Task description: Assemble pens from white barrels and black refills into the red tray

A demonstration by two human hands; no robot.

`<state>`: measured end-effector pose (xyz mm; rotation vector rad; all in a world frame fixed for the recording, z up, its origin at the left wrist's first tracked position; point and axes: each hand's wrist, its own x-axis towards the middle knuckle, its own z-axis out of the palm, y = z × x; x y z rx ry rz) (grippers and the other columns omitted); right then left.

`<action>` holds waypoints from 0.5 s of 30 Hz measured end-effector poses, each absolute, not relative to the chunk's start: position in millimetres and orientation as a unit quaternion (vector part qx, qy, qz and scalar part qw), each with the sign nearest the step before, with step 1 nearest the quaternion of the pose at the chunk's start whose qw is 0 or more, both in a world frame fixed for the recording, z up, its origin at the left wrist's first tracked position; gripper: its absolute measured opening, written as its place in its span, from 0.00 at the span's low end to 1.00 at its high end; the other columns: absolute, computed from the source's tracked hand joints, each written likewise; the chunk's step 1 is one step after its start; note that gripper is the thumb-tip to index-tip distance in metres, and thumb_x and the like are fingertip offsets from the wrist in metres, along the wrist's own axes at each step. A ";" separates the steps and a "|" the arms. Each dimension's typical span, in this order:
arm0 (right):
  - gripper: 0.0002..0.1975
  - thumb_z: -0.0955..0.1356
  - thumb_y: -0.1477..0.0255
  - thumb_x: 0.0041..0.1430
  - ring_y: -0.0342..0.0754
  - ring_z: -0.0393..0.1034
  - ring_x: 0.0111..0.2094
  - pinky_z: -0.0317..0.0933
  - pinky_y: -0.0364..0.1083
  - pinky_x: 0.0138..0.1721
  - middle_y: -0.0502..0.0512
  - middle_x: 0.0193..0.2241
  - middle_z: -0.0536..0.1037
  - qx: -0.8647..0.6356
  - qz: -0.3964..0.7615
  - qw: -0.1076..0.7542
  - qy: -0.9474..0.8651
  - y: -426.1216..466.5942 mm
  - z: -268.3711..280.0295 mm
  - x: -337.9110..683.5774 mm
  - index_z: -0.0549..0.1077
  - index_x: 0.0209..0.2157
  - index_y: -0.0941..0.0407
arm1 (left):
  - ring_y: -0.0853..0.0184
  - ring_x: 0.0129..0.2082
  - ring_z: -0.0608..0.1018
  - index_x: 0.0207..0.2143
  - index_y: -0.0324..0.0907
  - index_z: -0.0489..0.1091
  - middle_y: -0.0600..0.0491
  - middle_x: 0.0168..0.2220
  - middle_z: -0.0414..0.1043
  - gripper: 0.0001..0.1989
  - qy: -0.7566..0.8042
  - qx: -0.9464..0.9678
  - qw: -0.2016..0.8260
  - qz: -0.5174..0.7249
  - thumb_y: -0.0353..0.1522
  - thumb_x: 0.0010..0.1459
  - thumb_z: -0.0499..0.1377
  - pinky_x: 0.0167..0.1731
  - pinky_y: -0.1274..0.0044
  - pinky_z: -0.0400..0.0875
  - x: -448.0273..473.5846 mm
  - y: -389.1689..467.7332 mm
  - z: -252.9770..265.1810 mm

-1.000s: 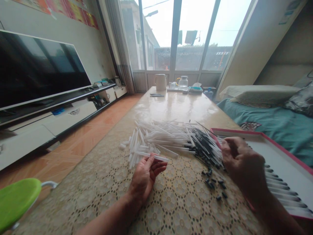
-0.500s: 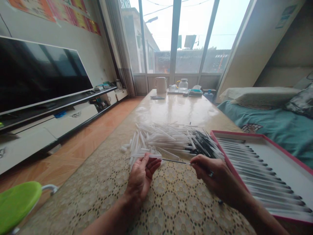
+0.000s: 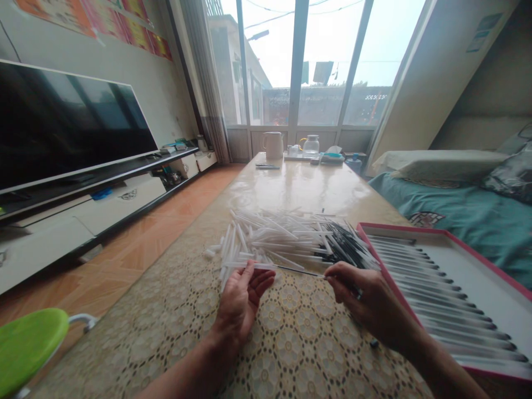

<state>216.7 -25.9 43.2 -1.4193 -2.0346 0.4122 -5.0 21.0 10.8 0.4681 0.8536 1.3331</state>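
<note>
Watching from my distant seat, I had the left hand (image 3: 243, 293) clamped on a white tube (image 3: 264, 266), thumb pressed over it and the other fingers loosely curled beneath, above the near edge of the pile of white tubes (image 3: 270, 230). The right hand (image 3: 366, 291) was pinched on one end of a thin dark rod (image 3: 301, 271), whose far end met the tube's open mouth; I could not tell whether its tip was already inside. Both pieces were held over the patterned bench (image 3: 291, 343), between the heap of dark rods (image 3: 347, 244) and my own forearms. I judged the step to be feeding rod into tube, and doing it well called for holding the tube steady while the rod alone did the moving. The two needed to lie on one straight line, since a slender rod pushed at a slant would likely bow or snag on the rim. A light, even push seemed best, with the right hand's grip shifted back if the rod flexed. Beside my right forearm, the pink-edged box (image 3: 474, 277) held a slanting row of dark-ended tubes (image 3: 449, 305).
</note>
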 end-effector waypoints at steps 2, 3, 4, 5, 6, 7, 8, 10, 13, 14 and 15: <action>0.07 0.60 0.70 0.61 0.40 0.61 0.21 0.56 0.41 0.24 0.45 0.20 0.67 -0.539 0.158 0.308 -0.768 -26.0 43.1 216.8 0.68 0.32 0.54 | 0.68 0.26 0.80 0.31 0.37 0.66 0.49 0.25 0.78 0.04 0.385 0.205 0.674 0.596 0.25 0.59 0.54 0.28 0.79 0.76 -4.9 21.0 11.6; 0.07 0.60 0.70 0.61 0.40 0.61 0.21 0.56 0.41 0.24 0.45 0.20 0.67 -0.540 0.158 0.308 -0.767 -26.0 43.3 216.9 0.68 0.32 0.54 | 0.68 0.26 0.80 0.31 0.37 0.66 0.49 0.25 0.78 0.04 0.387 0.204 0.673 0.597 0.25 0.59 0.53 0.28 0.79 0.76 -4.9 21.1 12.0; 0.07 0.60 0.70 0.61 0.40 0.61 0.21 0.56 0.41 0.24 0.45 0.20 0.67 -0.541 0.158 0.308 -0.767 -25.9 43.5 217.1 0.68 0.32 0.54 | 0.68 0.26 0.80 0.31 0.37 0.66 0.48 0.25 0.78 0.05 0.389 0.204 0.673 0.596 0.25 0.59 0.53 0.28 0.79 0.76 -4.9 21.2 12.2; 0.08 0.60 0.70 0.61 0.40 0.61 0.21 0.55 0.41 0.23 0.45 0.20 0.66 -0.542 0.156 0.307 -0.767 -25.8 43.9 217.3 0.68 0.32 0.55 | 0.68 0.26 0.80 0.30 0.37 0.66 0.48 0.25 0.78 0.05 0.390 0.203 0.673 0.594 0.25 0.59 0.53 0.28 0.79 0.76 -5.0 21.4 12.3; 0.08 0.60 0.70 0.61 0.40 0.60 0.21 0.55 0.41 0.23 0.45 0.19 0.66 -0.544 0.154 0.306 -0.766 -25.6 44.3 217.5 0.68 0.31 0.55 | 0.68 0.26 0.80 0.29 0.37 0.66 0.48 0.25 0.78 0.06 0.392 0.202 0.673 0.593 0.25 0.59 0.53 0.28 0.79 0.77 -5.0 21.6 12.2; 0.08 0.60 0.70 0.61 0.40 0.60 0.20 0.55 0.41 0.22 0.45 0.19 0.65 -0.545 0.152 0.307 -0.765 -25.5 44.7 217.6 0.68 0.31 0.55 | 0.68 0.26 0.80 0.29 0.37 0.66 0.48 0.25 0.78 0.06 0.395 0.200 0.672 0.593 0.25 0.59 0.54 0.29 0.79 0.77 -5.1 21.8 12.0; 0.09 0.60 0.70 0.61 0.40 0.60 0.20 0.54 0.41 0.22 0.45 0.19 0.65 -0.545 0.151 0.307 -0.765 -25.4 45.0 217.7 0.68 0.31 0.55 | 0.67 0.26 0.80 0.28 0.37 0.67 0.47 0.25 0.78 0.06 0.397 0.199 0.671 0.594 0.25 0.59 0.54 0.29 0.78 0.77 -5.2 21.9 11.6; 0.09 0.60 0.70 0.61 0.40 0.60 0.19 0.54 0.41 0.22 0.45 0.18 0.65 -0.545 0.147 0.309 -0.766 -25.4 45.4 217.8 0.68 0.31 0.55 | 0.67 0.26 0.80 0.27 0.36 0.67 0.47 0.25 0.78 0.07 0.399 0.197 0.671 0.594 0.26 0.59 0.54 0.29 0.78 0.77 -5.4 22.2 10.7; 0.08 0.60 0.69 0.61 0.41 0.60 0.20 0.54 0.41 0.22 0.45 0.18 0.65 -0.539 0.142 0.309 -0.771 -25.3 44.7 218.9 0.68 0.31 0.55 | 0.67 0.26 0.80 0.28 0.36 0.68 0.46 0.25 0.78 0.07 0.396 0.196 0.672 0.594 0.26 0.59 0.54 0.28 0.78 0.77 -6.1 22.7 9.9; 0.08 0.60 0.69 0.61 0.41 0.60 0.20 0.54 0.41 0.22 0.45 0.18 0.65 -0.540 0.141 0.308 -0.771 -25.0 44.1 219.8 0.68 0.31 0.55 | 0.67 0.26 0.80 0.28 0.36 0.68 0.46 0.25 0.78 0.07 0.396 0.195 0.671 0.596 0.25 0.59 0.54 0.28 0.79 0.77 -6.4 22.9 9.9; 0.08 0.60 0.69 0.61 0.41 0.60 0.20 0.54 0.41 0.22 0.45 0.19 0.65 -0.541 0.141 0.309 -0.769 -24.7 43.5 220.7 0.68 0.31 0.55 | 0.67 0.26 0.80 0.28 0.36 0.68 0.46 0.25 0.78 0.07 0.395 0.193 0.669 0.599 0.25 0.59 0.54 0.28 0.79 0.77 -6.6 23.1 10.0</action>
